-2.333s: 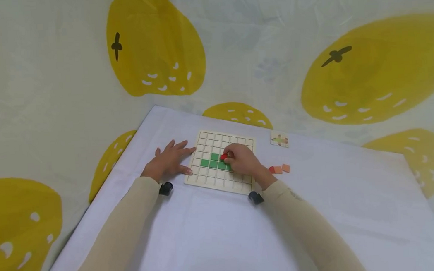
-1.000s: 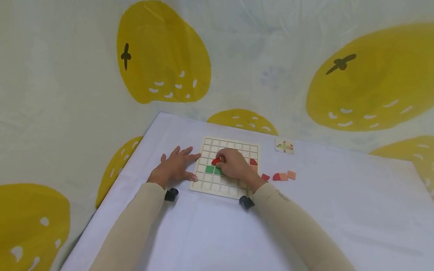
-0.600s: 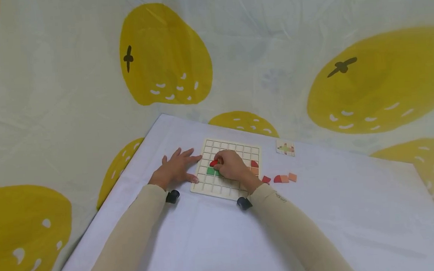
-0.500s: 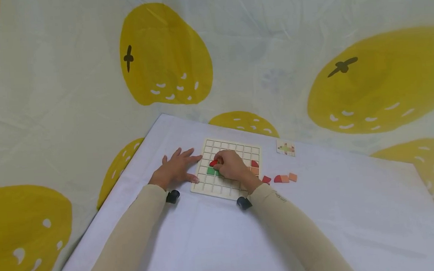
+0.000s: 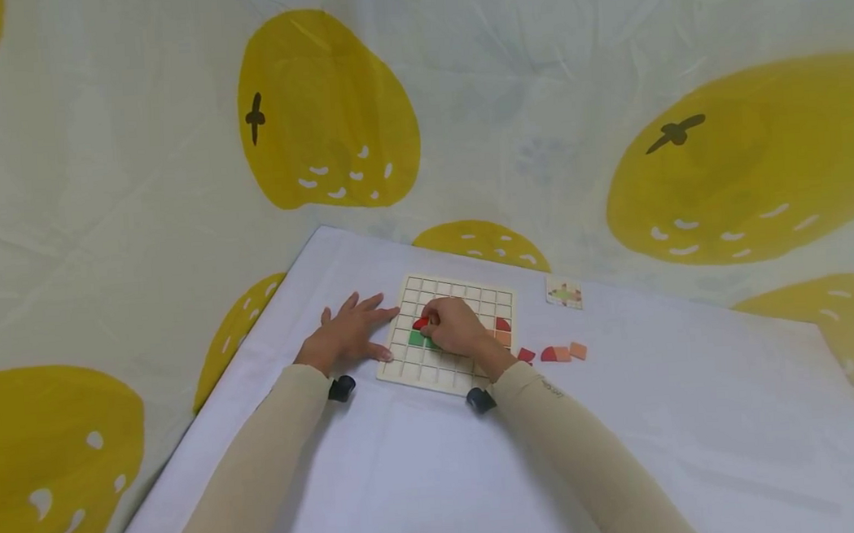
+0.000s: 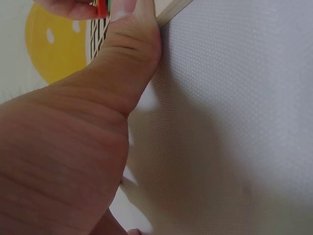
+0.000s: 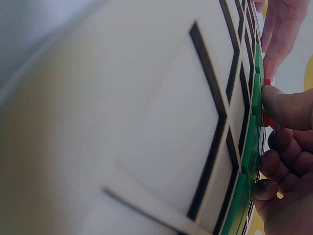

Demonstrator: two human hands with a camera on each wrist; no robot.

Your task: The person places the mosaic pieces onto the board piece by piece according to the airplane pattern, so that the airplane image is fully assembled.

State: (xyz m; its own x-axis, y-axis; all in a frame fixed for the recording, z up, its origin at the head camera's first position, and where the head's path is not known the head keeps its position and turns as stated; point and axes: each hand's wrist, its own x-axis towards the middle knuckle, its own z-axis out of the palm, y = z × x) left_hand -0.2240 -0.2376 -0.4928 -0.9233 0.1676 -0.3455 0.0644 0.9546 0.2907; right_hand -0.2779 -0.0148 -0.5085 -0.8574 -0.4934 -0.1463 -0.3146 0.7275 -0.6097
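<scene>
My right hand (image 5: 456,327) pinches a small red tile (image 5: 421,323) with a curved edge between thumb and fingers, over the gridded wooden board (image 5: 420,373). In the right wrist view the red tile (image 7: 267,118) is upright on edge or tilted, close against the row of green tiles (image 7: 252,142). A green tile (image 5: 417,338) lies just below it in the head view; my hand hides others. My left hand (image 5: 346,334) lies with fingers spread at the board's left side, its thumb (image 6: 124,44) resting on the edge.
A red curved tile (image 5: 502,325) and an orange tile (image 5: 502,338) lie by the board's right edge. Loose on the white table (image 5: 411,479) beyond are red tiles (image 5: 525,354) and orange tiles (image 5: 578,351). A pattern card (image 5: 564,292) lies behind them.
Over the past two seconds my right hand has moved left across the board with the red tile, then stays nearly still. The left hand keeps its place. The head view has shifted slightly.
</scene>
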